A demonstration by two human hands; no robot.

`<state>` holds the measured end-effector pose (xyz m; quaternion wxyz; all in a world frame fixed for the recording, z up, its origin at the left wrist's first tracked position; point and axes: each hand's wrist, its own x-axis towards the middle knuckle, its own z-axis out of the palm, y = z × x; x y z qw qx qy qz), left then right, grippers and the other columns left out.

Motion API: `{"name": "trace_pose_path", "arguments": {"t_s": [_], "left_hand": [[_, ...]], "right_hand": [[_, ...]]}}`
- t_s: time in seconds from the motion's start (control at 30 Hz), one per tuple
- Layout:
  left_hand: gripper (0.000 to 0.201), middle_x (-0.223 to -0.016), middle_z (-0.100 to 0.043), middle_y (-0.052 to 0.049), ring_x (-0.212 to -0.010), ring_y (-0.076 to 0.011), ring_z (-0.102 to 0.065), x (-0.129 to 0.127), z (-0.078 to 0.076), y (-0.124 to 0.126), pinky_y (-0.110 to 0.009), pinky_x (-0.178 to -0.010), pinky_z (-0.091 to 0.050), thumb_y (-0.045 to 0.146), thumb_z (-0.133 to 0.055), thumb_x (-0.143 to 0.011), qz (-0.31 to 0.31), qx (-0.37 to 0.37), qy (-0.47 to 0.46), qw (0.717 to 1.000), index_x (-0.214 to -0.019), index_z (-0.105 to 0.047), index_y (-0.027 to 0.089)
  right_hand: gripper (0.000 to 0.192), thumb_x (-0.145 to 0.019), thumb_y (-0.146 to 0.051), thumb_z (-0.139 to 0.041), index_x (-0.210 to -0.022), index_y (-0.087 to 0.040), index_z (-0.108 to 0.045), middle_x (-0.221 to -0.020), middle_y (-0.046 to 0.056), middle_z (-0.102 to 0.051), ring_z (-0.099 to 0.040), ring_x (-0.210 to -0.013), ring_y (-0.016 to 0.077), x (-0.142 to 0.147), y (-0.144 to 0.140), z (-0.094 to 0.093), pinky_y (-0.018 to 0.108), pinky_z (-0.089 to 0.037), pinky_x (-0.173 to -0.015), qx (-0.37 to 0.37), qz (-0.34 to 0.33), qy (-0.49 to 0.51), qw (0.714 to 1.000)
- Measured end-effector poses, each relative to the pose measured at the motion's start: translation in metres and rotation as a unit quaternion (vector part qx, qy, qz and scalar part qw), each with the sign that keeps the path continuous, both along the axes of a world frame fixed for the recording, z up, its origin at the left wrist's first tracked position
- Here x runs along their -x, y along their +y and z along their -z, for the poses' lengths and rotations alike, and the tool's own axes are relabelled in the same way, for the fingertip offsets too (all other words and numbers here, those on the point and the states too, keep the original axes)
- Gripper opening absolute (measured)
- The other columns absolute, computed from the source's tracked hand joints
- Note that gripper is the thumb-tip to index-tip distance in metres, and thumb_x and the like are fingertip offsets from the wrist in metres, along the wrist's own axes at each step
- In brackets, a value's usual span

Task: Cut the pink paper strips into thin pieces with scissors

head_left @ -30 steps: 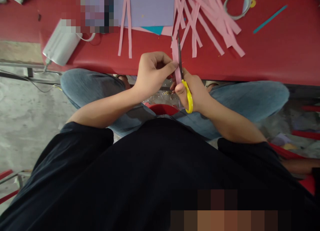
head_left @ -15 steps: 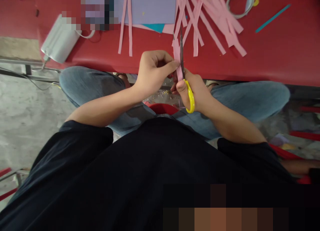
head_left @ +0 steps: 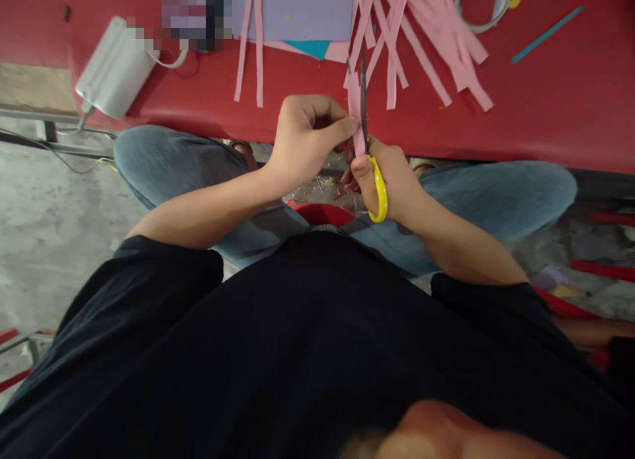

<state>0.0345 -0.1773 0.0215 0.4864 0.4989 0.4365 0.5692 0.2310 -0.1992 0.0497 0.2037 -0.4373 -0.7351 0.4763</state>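
My left hand (head_left: 308, 136) pinches a short pink paper strip (head_left: 355, 102) between thumb and fingers, just past the table's near edge. In my right hand (head_left: 391, 178) is a pair of scissors with yellow handles (head_left: 380, 194), my thumb through one loop. The dark blades (head_left: 364, 102) point away from me, slightly apart, with the strip lying between them. My fingers hide the lower loop and the strip's near end. Many cut pink strips (head_left: 421, 55) lie loosely crossed on the table beyond my hands, and a pair of narrow ones (head_left: 259, 62) lies further left.
Purple sheets (head_left: 302, 12) lie on the red table (head_left: 188, 95), a teal sheet (head_left: 312, 47) poking out beneath. A white power bank (head_left: 116, 69) with a cable is at left. Right are a tape roll (head_left: 483, 6) and a teal strip (head_left: 548, 34). Another person's arm (head_left: 595, 330) shows at lower right.
The view has shifted slightly. My hands, the scissors and the pink strip keep nearly the same pose. A blurred skin-coloured shape now shows at the bottom edge.
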Motion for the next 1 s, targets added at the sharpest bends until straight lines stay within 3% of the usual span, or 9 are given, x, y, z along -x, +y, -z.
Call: {"name": "trace_pose_path", "arguments": {"t_s": [0.13,0.27,0.4,0.57,0.7,0.87,1.0], "left_hand": [[0.034,-0.060,-0.066,-0.004,-0.053,-0.0190,-0.053,0.000,-0.007,-0.003,-0.041,-0.055,-0.046,0.053,-0.089,-0.086,-0.004,0.007,-0.008,1.000,-0.063,-0.076,0.032],[0.031,-0.059,-0.067,-0.003,-0.052,-0.0187,-0.053,0.001,-0.003,0.000,-0.040,-0.052,-0.044,0.052,-0.089,-0.083,-0.018,-0.001,0.008,1.000,-0.061,-0.076,0.034],[0.032,-0.058,-0.067,-0.002,-0.052,-0.0186,-0.053,0.002,-0.001,0.002,-0.040,-0.051,-0.042,0.055,-0.088,-0.083,-0.019,-0.007,0.015,1.000,-0.061,-0.076,0.034],[0.043,-0.058,-0.065,-0.002,-0.053,-0.0178,-0.053,0.002,-0.006,0.000,-0.039,-0.052,-0.044,0.065,-0.082,-0.087,-0.028,-0.003,0.040,0.999,-0.060,-0.072,0.033],[0.053,-0.062,-0.064,-0.002,-0.057,-0.0195,-0.066,0.002,-0.014,-0.002,-0.039,-0.056,-0.051,0.072,-0.069,-0.093,-0.028,-0.002,0.094,0.995,-0.065,-0.072,0.027],[0.045,-0.059,-0.066,-0.003,-0.053,-0.0206,-0.061,0.003,-0.020,-0.004,-0.044,-0.054,-0.051,0.069,-0.086,-0.079,-0.027,0.006,0.060,0.998,-0.059,-0.073,0.032],[0.045,-0.055,-0.063,-0.003,-0.049,-0.0202,-0.053,0.000,-0.012,0.000,-0.045,-0.051,-0.046,0.072,-0.084,-0.081,-0.037,-0.009,0.027,0.999,-0.057,-0.074,0.035]], "right_hand": [[0.076,-0.103,-0.092,-0.041,-0.123,-0.022,-0.065,-0.079,0.005,-0.073,-0.074,-0.068,0.0230,0.001,0.000,-0.001,0.036,-0.060,-0.065,-0.029,0.000,-0.015,0.999],[0.075,-0.100,-0.096,-0.042,-0.108,-0.024,-0.065,-0.076,0.005,-0.071,-0.075,-0.069,0.0223,0.003,-0.002,-0.005,0.034,-0.057,-0.062,-0.032,0.015,-0.007,0.999],[0.075,-0.099,-0.096,-0.044,-0.107,-0.025,-0.065,-0.074,0.004,-0.071,-0.077,-0.071,0.0234,0.004,-0.003,-0.008,0.034,-0.058,-0.061,-0.027,0.018,-0.008,0.999],[0.071,-0.099,-0.095,-0.049,-0.105,-0.026,-0.064,-0.071,0.003,-0.069,-0.074,-0.066,0.0217,0.004,-0.002,-0.008,0.034,-0.057,-0.060,-0.027,0.022,-0.001,0.999],[0.066,-0.102,-0.091,-0.050,-0.103,-0.026,-0.061,-0.067,0.001,-0.069,-0.069,-0.058,0.0191,0.002,-0.002,-0.007,0.034,-0.053,-0.056,-0.029,0.009,0.004,1.000],[0.063,-0.101,-0.089,-0.056,-0.101,-0.026,-0.060,-0.066,-0.001,-0.067,-0.068,-0.057,0.0179,0.000,-0.001,-0.007,0.032,-0.051,-0.056,-0.040,0.003,0.000,0.999],[0.064,-0.097,-0.090,-0.060,-0.099,-0.027,-0.062,-0.067,0.000,-0.068,-0.074,-0.066,0.0210,0.001,-0.001,-0.007,0.032,-0.054,-0.059,-0.029,0.016,-0.006,0.999]]}}
